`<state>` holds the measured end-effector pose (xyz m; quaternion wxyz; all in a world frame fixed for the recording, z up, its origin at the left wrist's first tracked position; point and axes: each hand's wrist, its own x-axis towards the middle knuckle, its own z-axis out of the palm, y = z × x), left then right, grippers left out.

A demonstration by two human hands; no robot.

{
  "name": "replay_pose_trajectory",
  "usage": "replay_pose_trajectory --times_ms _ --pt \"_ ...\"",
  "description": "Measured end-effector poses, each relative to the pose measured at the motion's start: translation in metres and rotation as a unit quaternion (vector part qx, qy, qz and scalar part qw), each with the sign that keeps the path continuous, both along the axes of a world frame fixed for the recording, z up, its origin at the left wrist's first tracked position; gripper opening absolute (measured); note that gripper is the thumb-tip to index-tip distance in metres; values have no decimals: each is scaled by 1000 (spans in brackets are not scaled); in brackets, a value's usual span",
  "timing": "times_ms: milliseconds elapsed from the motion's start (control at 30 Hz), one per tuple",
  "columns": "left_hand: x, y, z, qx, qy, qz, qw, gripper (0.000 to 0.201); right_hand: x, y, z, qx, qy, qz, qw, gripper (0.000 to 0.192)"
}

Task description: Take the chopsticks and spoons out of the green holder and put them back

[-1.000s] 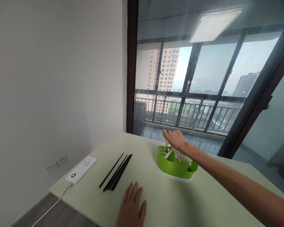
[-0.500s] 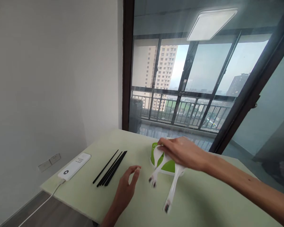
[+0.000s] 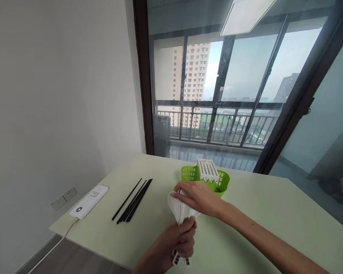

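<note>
My left hand (image 3: 179, 240) is closed around the handles of the white spoons (image 3: 177, 207) above the table's near edge; their bowls point up and their ends stick out below my fist. My right hand (image 3: 199, 197) rests its fingers on the spoon bowls from above. Just behind stands a green plastic cutlery holder (image 3: 223, 182) with a white slotted insert (image 3: 207, 170). Several black chopsticks (image 3: 133, 200) lie in a bundle on the table to the left.
The pale green table (image 3: 274, 213) stands against a white wall and a large glass door to a balcony. A white power bank (image 3: 89, 196) with a cable lies at the left corner. A wall socket (image 3: 64, 198) sits low on the wall.
My right hand lifted the white spoons out of the green holder and brought them toward me. My left hand rose from the table and closed on their handles.
</note>
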<state>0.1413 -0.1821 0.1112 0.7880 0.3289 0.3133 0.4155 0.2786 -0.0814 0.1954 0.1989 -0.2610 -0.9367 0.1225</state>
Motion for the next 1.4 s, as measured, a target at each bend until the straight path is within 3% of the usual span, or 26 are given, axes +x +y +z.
replay_pose_trajectory --times_ms 133,267,400,533,633,800,967,1133,1267,1400 --pt "-28 8 3 24 149 102 983 48 7 -1 -15 -38 114 -33 992 39" --pt "-75 21 3 54 386 125 912 56 30 -21 -47 -112 201 -78 970 38" --pt "-111 39 -5 120 609 137 772 54 61 -42 -104 -175 246 -147 942 38" --pt "-122 54 -23 165 756 135 618 48 90 -55 -157 -200 258 -223 919 39" --pt "-123 61 -35 162 819 120 538 46 104 -63 -181 -197 283 -272 898 41" --pt "-124 67 -47 153 863 97 471 40 109 -76 -197 -165 337 -337 864 40" --pt "-126 69 -52 159 893 74 415 42 111 -82 -208 -174 340 -353 854 45" --pt "-123 69 -50 168 903 58 391 46 110 -86 -214 -183 365 -362 838 48" --pt "-120 67 -49 176 907 54 379 38 114 -85 -220 -198 375 -369 827 49" --pt "-119 65 -47 188 909 57 368 31 124 -79 -232 -221 354 -359 835 49"
